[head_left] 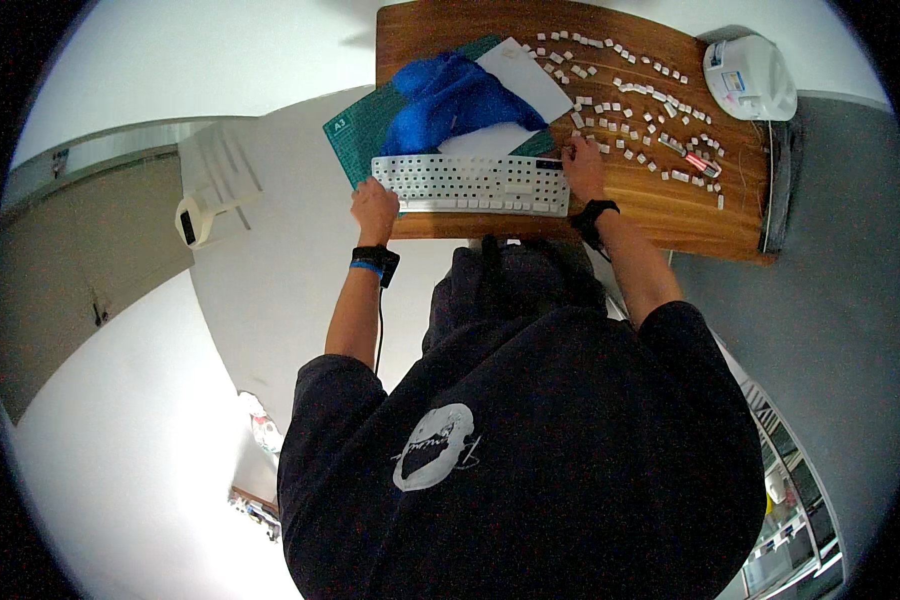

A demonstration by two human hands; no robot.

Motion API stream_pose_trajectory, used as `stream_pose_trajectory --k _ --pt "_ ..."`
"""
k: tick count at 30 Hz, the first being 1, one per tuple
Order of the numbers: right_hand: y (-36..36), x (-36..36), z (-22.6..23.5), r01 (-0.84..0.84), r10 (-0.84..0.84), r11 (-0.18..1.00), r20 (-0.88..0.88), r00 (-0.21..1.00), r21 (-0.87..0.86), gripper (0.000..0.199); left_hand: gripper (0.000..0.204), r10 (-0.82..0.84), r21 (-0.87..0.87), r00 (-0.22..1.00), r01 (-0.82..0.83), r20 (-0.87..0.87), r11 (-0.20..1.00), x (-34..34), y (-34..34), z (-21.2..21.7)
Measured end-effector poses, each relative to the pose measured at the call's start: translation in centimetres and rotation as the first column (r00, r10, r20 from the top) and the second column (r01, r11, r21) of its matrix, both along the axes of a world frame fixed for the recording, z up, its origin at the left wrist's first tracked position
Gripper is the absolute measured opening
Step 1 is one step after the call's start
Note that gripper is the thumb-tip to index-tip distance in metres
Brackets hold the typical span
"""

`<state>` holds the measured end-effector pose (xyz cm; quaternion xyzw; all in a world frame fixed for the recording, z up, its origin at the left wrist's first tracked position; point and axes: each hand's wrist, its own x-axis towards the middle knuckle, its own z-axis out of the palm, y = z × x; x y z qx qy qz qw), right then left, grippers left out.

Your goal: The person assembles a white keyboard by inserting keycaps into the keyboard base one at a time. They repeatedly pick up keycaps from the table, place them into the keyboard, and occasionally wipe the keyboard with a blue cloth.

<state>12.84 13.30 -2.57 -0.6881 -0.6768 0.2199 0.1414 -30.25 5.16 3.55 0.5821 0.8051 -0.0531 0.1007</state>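
A white keyboard (pixel 490 167) lies crosswise near the front edge of the table, most of its rows showing dark square holes without caps. Along its lower edge a row of white keycaps is fitted. My left hand (pixel 375 208) is closed around the keyboard's left end. At the upper right corner of the keyboard is my right hand (pixel 584 168), its fingers curled together; whatever they hold, if anything, is too small to make out. Many loose white keycaps (pixel 625 128) lie in rough rows to the right of that hand.
Beyond the keyboard, a blue cloth (pixel 450 100) and a white sheet (pixel 532 82) rest on a green cutting mat (pixel 342 140). A red-and-white tool-like stick (pixel 702 163) lies among the keycaps. A white jug-like container (pixel 755 80) stands at the wooden table's (pixel 660 225) far right corner.
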Motion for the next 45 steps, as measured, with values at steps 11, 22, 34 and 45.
stream_pose_trajectory --k 11,22,34,45 --pt "1.6 0.5 4.8 0.075 -0.073 0.997 0.065 0.995 -0.024 0.049 0.061 -0.334 0.314 0.94 0.296 0.074 0.902 8.9 8.6 4.0" --pt "0.8 2.1 2.6 -0.175 0.169 0.978 0.059 0.984 0.117 0.036 0.04 -0.587 0.418 0.793 0.484 0.162 0.769 18.4 11.8 4.8" --pt "-0.1 4.3 0.9 -0.129 0.133 0.991 -0.12 0.984 0.041 0.029 0.032 -0.674 0.24 0.606 0.642 0.423 0.728 26.6 10.6 0.9" --pt "2.2 2.3 8.7 -0.233 -0.298 0.903 -0.918 0.261 -0.36 0.029 0.032 -0.424 0.333 0.645 0.267 0.636 0.904 23.9 8.7 3.8"
